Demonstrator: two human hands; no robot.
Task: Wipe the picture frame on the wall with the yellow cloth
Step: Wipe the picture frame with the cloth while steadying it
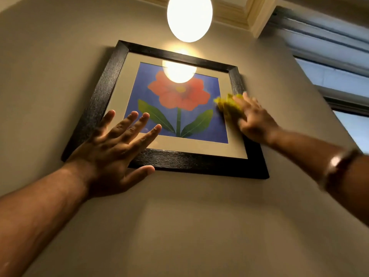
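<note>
Right hand [253, 118] presses the yellow cloth [229, 105] on the picture frame [191, 162] glass; unwiped glass stretches leftward toward the left hand [117, 154], spread flat, bracing the lower-left corner.

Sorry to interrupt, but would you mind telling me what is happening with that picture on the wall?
A person is wiping a black wooden picture frame holding a red flower print. The right hand presses a crumpled yellow cloth against the glass near the frame's right edge. The left hand, fingers spread, rests over the lower left corner, apparently steadying it.
</note>
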